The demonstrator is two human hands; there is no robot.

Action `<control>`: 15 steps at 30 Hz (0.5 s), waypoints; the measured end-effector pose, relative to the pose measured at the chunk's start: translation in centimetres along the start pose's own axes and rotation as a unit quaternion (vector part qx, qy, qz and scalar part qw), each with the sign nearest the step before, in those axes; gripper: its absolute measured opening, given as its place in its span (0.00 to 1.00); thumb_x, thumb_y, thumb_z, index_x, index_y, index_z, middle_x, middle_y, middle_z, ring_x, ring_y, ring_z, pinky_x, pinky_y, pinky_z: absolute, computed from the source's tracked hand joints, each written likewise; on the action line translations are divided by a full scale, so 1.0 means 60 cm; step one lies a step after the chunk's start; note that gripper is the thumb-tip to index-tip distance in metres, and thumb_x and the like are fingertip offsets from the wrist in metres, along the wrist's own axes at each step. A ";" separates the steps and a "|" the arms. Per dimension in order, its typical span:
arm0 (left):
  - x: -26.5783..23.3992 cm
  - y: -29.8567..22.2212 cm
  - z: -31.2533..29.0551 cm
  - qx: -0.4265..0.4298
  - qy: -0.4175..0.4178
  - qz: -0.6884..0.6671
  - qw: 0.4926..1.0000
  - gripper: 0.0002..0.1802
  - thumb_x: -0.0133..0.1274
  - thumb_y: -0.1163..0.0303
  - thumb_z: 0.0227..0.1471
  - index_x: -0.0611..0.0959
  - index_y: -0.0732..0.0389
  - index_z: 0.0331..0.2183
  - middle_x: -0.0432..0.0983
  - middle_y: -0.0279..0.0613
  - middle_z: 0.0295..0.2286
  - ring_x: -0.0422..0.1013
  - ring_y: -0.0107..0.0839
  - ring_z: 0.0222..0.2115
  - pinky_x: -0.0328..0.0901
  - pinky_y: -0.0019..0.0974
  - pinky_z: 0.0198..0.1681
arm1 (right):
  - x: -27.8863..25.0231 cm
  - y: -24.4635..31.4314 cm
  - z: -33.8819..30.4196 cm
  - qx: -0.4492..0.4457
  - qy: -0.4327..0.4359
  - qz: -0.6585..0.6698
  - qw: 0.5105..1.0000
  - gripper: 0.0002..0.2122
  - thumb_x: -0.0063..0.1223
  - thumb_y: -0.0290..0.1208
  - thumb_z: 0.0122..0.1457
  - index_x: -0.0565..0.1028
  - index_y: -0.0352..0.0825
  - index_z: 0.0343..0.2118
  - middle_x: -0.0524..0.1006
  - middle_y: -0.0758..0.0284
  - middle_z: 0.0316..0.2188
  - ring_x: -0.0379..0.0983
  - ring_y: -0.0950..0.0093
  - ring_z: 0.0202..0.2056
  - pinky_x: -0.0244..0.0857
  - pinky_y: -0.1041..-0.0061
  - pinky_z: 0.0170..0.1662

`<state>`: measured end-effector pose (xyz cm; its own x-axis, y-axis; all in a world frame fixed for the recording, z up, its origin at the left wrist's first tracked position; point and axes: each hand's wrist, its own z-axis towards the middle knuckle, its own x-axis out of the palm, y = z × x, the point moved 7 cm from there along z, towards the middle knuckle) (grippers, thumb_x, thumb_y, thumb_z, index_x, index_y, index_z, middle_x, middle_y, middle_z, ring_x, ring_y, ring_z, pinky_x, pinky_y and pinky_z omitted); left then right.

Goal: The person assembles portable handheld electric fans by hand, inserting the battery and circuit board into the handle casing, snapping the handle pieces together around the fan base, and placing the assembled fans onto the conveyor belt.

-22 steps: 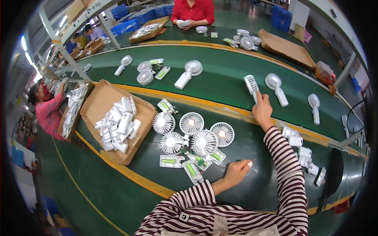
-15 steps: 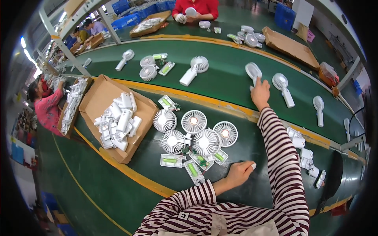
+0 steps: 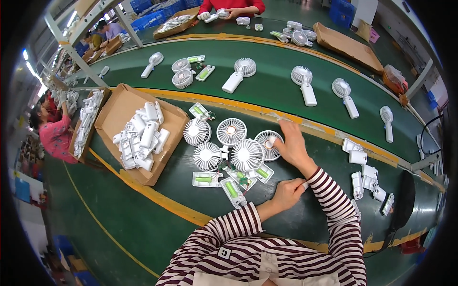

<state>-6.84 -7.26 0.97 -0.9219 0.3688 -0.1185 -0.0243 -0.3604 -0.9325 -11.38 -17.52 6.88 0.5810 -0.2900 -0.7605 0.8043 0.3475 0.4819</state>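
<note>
My right hand [image 3: 294, 145] reaches over the rightmost white fan head [image 3: 268, 151] of a cluster, fingers apart. Its thumb, white at the tip, is over the grille. My left hand [image 3: 286, 194] rests low on the dark green bench with its fingers curled; something white shows at its fingertips, too small to name. Beside it lie several opened handle shells with green batteries [image 3: 232, 189] and wires. Other round fan heads [image 3: 247, 155] sit close together behind these shells.
A cardboard tray [image 3: 107, 121] of white handle shells stands at the left. More white shells [image 3: 369, 177] lie at the right. Across the green conveyor belt [image 3: 272, 81] are several handheld fans [image 3: 305, 86]. A person in red [image 3: 248, 5] handles a fan on the far side.
My right hand has let go of a handheld fan on the belt and come back to the fan heads. My left hand stays curled on the bench.
</note>
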 end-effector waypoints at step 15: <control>0.015 -0.003 -0.012 0.030 0.055 0.029 0.998 0.06 0.51 0.74 0.43 0.77 0.66 0.27 0.74 0.51 0.21 0.71 0.48 0.22 0.64 0.42 0.24 | -0.081 0.090 -0.036 0.016 0.005 0.052 0.998 0.30 0.56 0.31 0.35 0.65 0.28 0.47 0.68 0.58 0.34 0.64 0.61 0.37 0.61 0.67 0.39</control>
<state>-7.41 -6.25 0.80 -0.8750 0.4354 -0.2116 0.0020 -0.4338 -0.9010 -10.11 -12.32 12.25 0.6610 -0.2447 -0.7094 0.7428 0.3473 0.5724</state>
